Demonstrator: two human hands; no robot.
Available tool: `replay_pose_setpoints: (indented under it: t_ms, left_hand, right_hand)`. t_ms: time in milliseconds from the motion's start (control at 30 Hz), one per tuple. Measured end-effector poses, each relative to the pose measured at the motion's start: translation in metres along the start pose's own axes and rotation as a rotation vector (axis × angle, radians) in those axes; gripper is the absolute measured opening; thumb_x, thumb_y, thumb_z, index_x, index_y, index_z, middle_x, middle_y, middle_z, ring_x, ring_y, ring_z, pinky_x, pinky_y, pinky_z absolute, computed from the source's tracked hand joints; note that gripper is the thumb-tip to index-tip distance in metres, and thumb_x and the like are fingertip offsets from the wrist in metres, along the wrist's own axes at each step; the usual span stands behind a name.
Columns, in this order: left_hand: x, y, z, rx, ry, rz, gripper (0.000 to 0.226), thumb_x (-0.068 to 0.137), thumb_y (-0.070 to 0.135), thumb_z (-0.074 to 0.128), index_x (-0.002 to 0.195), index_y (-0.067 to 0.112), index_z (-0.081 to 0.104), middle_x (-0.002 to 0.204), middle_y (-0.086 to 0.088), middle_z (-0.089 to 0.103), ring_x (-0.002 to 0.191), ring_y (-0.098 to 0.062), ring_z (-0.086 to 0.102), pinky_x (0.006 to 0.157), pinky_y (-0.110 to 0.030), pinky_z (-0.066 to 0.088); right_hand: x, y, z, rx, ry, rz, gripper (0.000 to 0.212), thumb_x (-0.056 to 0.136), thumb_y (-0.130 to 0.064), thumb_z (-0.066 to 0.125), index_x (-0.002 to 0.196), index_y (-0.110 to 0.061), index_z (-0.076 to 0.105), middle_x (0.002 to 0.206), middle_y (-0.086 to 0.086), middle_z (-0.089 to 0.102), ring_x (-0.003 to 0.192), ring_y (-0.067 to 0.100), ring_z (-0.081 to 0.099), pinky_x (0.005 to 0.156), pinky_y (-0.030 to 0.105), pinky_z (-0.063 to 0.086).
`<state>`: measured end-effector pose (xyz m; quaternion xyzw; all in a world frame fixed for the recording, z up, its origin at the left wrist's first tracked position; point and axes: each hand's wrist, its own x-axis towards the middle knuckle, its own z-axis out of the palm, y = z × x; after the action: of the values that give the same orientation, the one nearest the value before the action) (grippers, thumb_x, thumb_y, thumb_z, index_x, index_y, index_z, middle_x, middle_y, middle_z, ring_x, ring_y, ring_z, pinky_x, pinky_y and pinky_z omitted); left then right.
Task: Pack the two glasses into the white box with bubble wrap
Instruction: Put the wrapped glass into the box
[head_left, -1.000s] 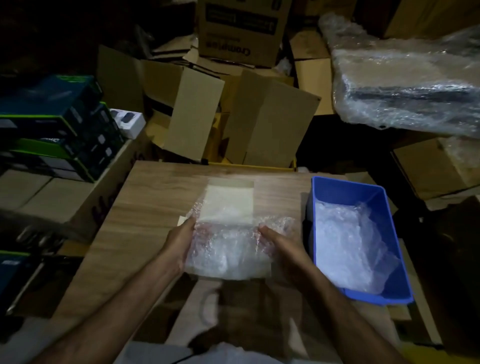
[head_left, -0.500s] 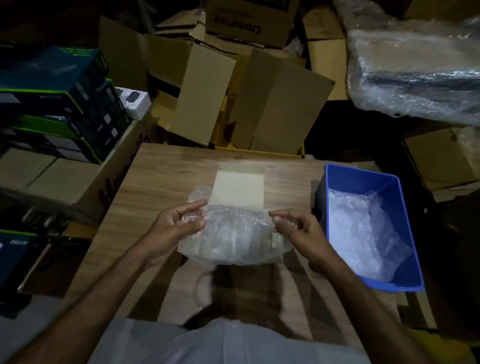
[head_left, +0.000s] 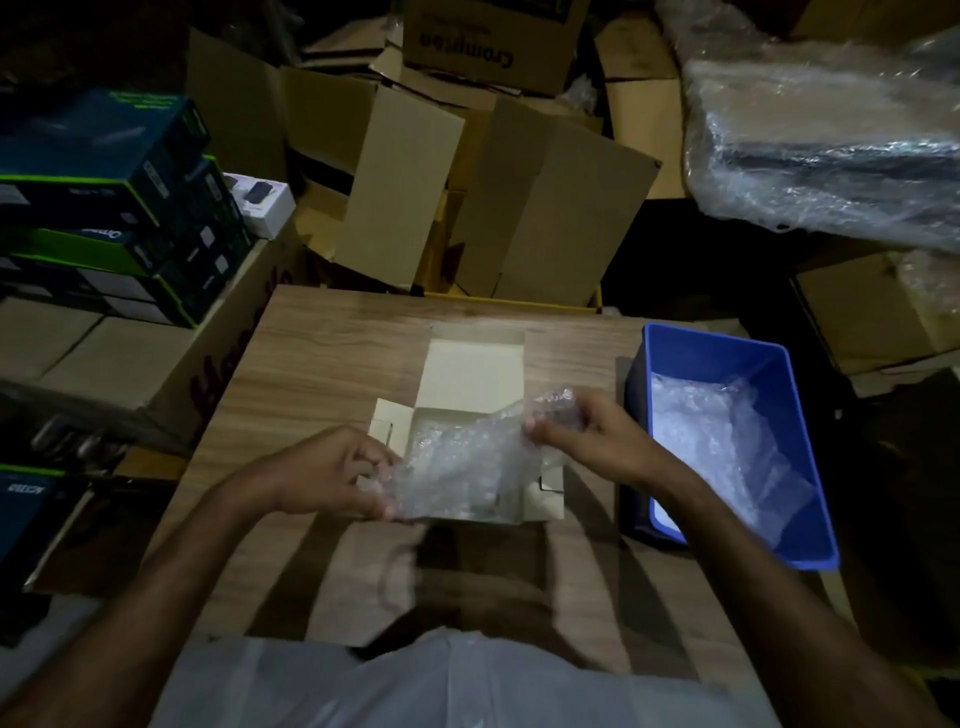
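Note:
The white box (head_left: 470, 376) lies open in the middle of the wooden table (head_left: 322, 353), lid flap pointing away from me. A sheet of bubble wrap (head_left: 462, 462) is stretched over the box's opening. My left hand (head_left: 324, 475) pinches the sheet's near-left corner at the box's left side flap. My right hand (head_left: 582, 434) grips the far-right corner, raised a little above the box. The glasses are hidden under the wrap; I cannot make them out.
A blue plastic bin (head_left: 727, 364) holding more bubble wrap (head_left: 722, 447) stands on the table's right side. Brown cartons (head_left: 550, 208) crowd the far edge, and stacked dark boxes (head_left: 104, 197) sit to the left. A plastic-wrapped bundle (head_left: 831, 135) lies at the back right.
The wrap was bunched low between both hands; now it is pulled out diagonally, my right hand up and away, my left hand down toward me. The box's side flaps now show.

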<state>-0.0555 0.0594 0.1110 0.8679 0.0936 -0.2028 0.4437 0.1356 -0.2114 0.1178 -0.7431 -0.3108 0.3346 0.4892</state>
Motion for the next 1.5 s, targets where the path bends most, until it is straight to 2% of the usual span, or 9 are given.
replay_pose_setpoints:
  t_ms: [100, 333, 467, 633, 800, 933, 1067, 1267, 1500]
  left_hand:
    - [0.005, 0.032, 0.006, -0.202, -0.083, 0.044, 0.051, 0.080, 0.023, 0.086, 0.126, 0.023, 0.065, 0.120, 0.010, 0.072, 0.110, -0.007, 0.068, 0.092, -0.027, 0.056]
    - [0.029, 0.054, 0.033, -0.673, 0.425, 0.063, 0.014, 0.098, 0.015, 0.062, 0.109, 0.013, 0.071, 0.101, 0.000, 0.078, 0.085, -0.012, 0.072, 0.062, -0.019, 0.054]
    - [0.029, 0.054, 0.058, -0.811, 0.567, 0.006, 0.016, 0.099, 0.015, 0.061, 0.111, 0.009, 0.069, 0.093, -0.003, 0.078, 0.074, -0.015, 0.069, 0.059, -0.020, 0.052]
    - [0.029, 0.050, 0.066, -0.814, 0.656, -0.061, 0.026, 0.099, 0.017, 0.063, 0.124, 0.012, 0.062, 0.100, -0.011, 0.077, 0.081, -0.015, 0.074, 0.061, -0.027, 0.056]
    - [0.016, 0.034, 0.053, -0.717, 0.451, -0.025, 0.095, 0.083, -0.001, 0.078, 0.152, 0.043, 0.029, 0.119, 0.005, 0.060, 0.096, -0.012, 0.069, 0.075, -0.024, 0.059]
    - [0.022, 0.029, 0.045, -0.336, 0.465, -0.009, 0.060, 0.072, 0.007, 0.089, 0.124, 0.030, 0.068, 0.116, 0.007, 0.068, 0.092, -0.015, 0.071, 0.086, -0.035, 0.061]
    - [0.023, 0.027, 0.040, 0.108, 0.562, 0.039, 0.010, 0.085, 0.034, 0.078, 0.092, 0.033, 0.071, 0.106, 0.009, 0.057, 0.098, 0.000, 0.055, 0.076, -0.022, 0.050]
    - [0.021, 0.027, 0.037, -0.607, 0.306, 0.092, 0.030, 0.095, 0.010, 0.065, 0.124, 0.011, 0.058, 0.113, -0.010, 0.072, 0.100, -0.015, 0.072, 0.072, -0.024, 0.059]
    - [0.037, 0.005, 0.051, -0.648, 0.420, 0.007, 0.017, 0.099, 0.003, 0.058, 0.113, 0.012, 0.063, 0.100, -0.002, 0.073, 0.086, -0.016, 0.067, 0.062, -0.023, 0.053]
  right_hand:
    - [0.012, -0.019, 0.007, 0.099, 0.018, -0.047, 0.018, 0.092, -0.025, 0.074, 0.093, -0.007, 0.073, 0.087, 0.009, 0.076, 0.081, 0.022, 0.073, 0.072, 0.032, 0.058]
    - [0.014, 0.016, 0.035, 1.036, -0.022, 0.280, 0.062, 0.092, -0.049, 0.069, 0.128, -0.001, 0.057, 0.133, 0.025, 0.056, 0.106, 0.033, 0.063, 0.094, 0.045, 0.055]
    - [-0.003, 0.032, 0.071, 0.865, -0.072, 0.266, 0.072, 0.083, -0.038, 0.081, 0.141, -0.007, 0.050, 0.139, 0.026, 0.057, 0.116, 0.037, 0.059, 0.107, 0.054, 0.048]
    - [-0.002, 0.024, 0.078, 0.700, 0.221, 0.192, 0.066, 0.085, -0.004, 0.078, 0.137, -0.016, 0.039, 0.120, 0.023, 0.069, 0.102, 0.033, 0.073, 0.085, 0.045, 0.062]
    - [0.000, 0.028, 0.069, 0.515, 0.214, 0.032, 0.088, 0.086, -0.008, 0.078, 0.147, -0.041, 0.024, 0.129, 0.014, 0.059, 0.110, 0.025, 0.070, 0.081, 0.043, 0.062]
    - [0.005, 0.032, 0.066, 0.078, 0.077, -0.063, 0.092, 0.066, -0.019, 0.094, 0.146, -0.026, 0.049, 0.140, 0.003, 0.054, 0.123, 0.020, 0.060, 0.093, 0.037, 0.059]
    - [0.009, 0.028, 0.068, -0.418, 0.146, -0.289, 0.018, 0.083, -0.024, 0.080, 0.099, -0.027, 0.073, 0.096, -0.021, 0.052, 0.098, 0.010, 0.049, 0.084, 0.035, 0.051]
    - [0.015, 0.026, 0.054, 0.233, 0.013, 0.016, 0.039, 0.088, -0.042, 0.070, 0.117, -0.015, 0.066, 0.123, 0.009, 0.066, 0.109, 0.025, 0.069, 0.087, 0.053, 0.060]
    - [0.013, 0.041, 0.063, 0.420, 0.055, 0.026, 0.029, 0.095, -0.019, 0.060, 0.120, -0.006, 0.060, 0.116, 0.017, 0.067, 0.097, 0.032, 0.070, 0.070, 0.038, 0.059]
